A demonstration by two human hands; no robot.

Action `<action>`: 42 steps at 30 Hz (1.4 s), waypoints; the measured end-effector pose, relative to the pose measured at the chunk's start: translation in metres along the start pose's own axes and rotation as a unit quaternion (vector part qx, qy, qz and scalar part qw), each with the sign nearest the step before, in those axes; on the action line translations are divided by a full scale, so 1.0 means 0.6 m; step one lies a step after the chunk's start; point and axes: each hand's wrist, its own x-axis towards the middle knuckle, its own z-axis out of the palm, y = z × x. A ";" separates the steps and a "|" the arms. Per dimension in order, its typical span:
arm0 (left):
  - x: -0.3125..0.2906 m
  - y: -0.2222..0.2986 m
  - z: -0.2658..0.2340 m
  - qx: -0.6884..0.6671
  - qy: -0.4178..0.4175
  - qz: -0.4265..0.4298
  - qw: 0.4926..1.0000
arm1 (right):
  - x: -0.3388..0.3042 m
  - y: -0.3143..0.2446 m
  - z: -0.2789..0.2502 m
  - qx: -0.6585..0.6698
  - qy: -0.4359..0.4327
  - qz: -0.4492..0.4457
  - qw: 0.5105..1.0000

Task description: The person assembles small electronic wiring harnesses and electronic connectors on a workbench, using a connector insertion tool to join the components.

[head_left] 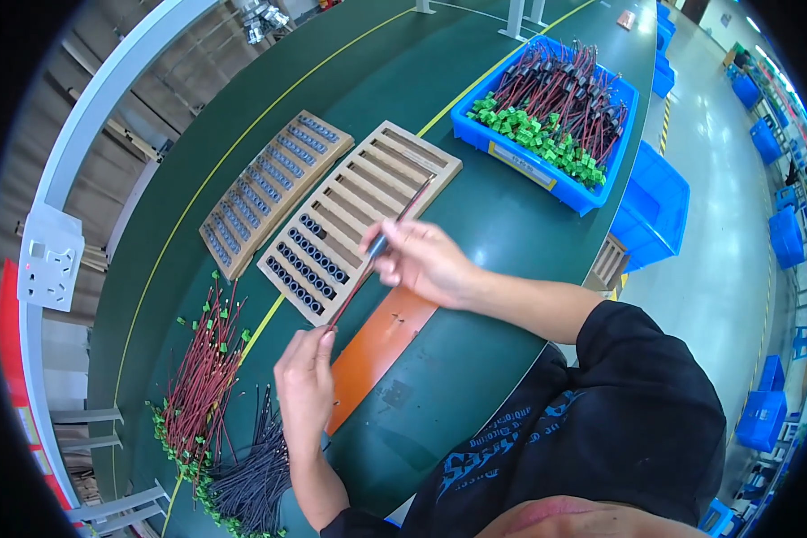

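My right hand [430, 264] pinches a dark cylindrical core [378, 244] on a thin red-and-black wire lead [359, 284]. The fingers there are slightly blurred by motion. Lower down, the fingers of my left hand [303, 372] close on the other stretch of that lead. Past the core, the lead's far end reaches over a slotted brown tray [452, 170]. Black ring cores [307, 265] stand in rows in the tray's near slots. Beneath my hands lies an orange strip [381, 345] on the green table.
A second brown tray [235, 271] with rows of small grey parts lies at the left. Red wires [197, 372] with green connectors and black wires [255, 462] are heaped near left. A blue bin [547, 186] of finished-looking leads stands far right, another blue bin [650, 211] beside the table.
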 end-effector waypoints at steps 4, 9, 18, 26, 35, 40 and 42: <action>-0.014 -0.013 0.009 0.008 -0.046 -0.019 0.999 | -0.028 0.091 0.034 -0.083 -0.085 0.132 0.984; -0.049 -0.052 -0.054 -0.001 -0.069 -0.058 0.996 | -0.026 0.095 0.034 -0.068 -0.068 0.142 0.985; -0.151 -0.129 -0.009 -0.212 0.091 -0.175 0.957 | -0.033 0.112 0.039 -0.169 -0.119 0.171 0.963; -0.151 -0.136 -0.013 -0.427 0.040 -0.154 0.890 | -0.041 0.110 0.028 -0.253 -0.094 0.160 0.949; -0.153 -0.138 -0.011 -0.417 0.031 -0.201 0.886 | -0.039 0.109 0.028 -0.231 -0.106 0.162 0.953; -0.158 -0.137 -0.005 -0.404 0.051 -0.236 0.882 | -0.040 0.112 0.027 -0.231 -0.096 0.166 0.954; -0.160 -0.135 -0.002 -0.388 0.063 -0.214 0.894 | -0.038 0.111 0.027 -0.235 -0.095 0.164 0.953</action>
